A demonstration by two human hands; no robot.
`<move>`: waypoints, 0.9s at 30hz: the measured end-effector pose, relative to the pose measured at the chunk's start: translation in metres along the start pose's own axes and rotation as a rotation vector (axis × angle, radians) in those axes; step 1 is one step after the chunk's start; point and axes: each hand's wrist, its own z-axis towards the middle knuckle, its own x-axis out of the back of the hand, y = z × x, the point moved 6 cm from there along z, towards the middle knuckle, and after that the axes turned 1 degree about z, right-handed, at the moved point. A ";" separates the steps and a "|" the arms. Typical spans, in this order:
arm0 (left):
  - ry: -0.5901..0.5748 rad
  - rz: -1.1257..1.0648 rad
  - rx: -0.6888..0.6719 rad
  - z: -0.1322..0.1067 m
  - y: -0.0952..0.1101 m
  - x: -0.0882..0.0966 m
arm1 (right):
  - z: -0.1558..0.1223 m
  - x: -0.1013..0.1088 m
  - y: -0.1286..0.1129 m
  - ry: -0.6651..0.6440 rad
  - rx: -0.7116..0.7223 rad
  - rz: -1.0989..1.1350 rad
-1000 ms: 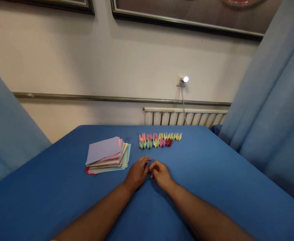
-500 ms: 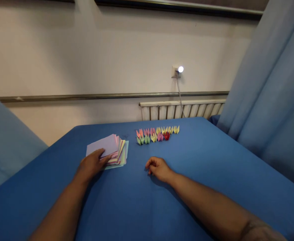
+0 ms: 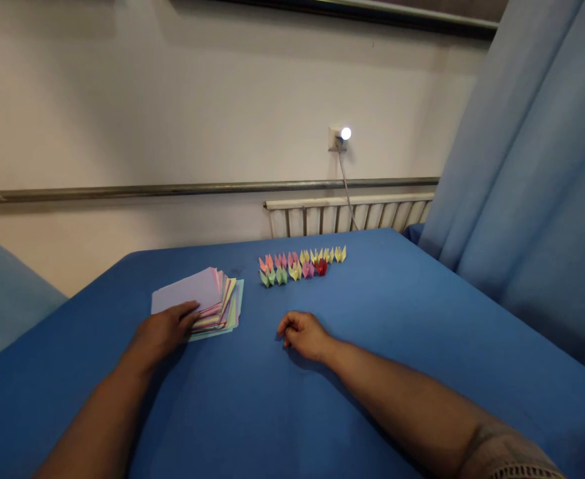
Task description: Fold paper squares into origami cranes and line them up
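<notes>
My left hand (image 3: 165, 330) is at the near edge of a stack of coloured paper sheets (image 3: 193, 289), with fingers on the lilac top sheet and the thumb against the stack's side. The sheets beneath are pink, yellow and pale blue, fanned unevenly to the right. My right hand (image 3: 303, 334) rests on the blue tablecloth with its fingers curled in; nothing shows in them. Beyond it stand two rows of small folded paper cranes (image 3: 295, 270) in orange, pink, yellow, green and red.
The blue-covered table (image 3: 397, 319) reaches back toward a white radiator (image 3: 312, 219) and a wall with a metal rail (image 3: 183, 191). A lit plug-in lamp (image 3: 346, 134) sits in a wall socket. Blue curtains (image 3: 522, 166) hang on the right and left.
The whole view has swung slightly right, so things sit further left. My left hand has shifted a little left along the stack's near edge. My right hand keeps its curled pose.
</notes>
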 end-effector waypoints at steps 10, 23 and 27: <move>0.031 0.055 0.055 -0.003 0.005 0.009 | -0.004 0.002 -0.007 0.000 0.019 -0.063; 0.265 0.097 0.143 -0.023 0.020 0.036 | -0.004 0.001 -0.005 -0.009 0.001 -0.043; 0.532 -0.016 0.058 -0.039 0.047 0.050 | -0.004 0.001 -0.006 -0.001 -0.006 0.016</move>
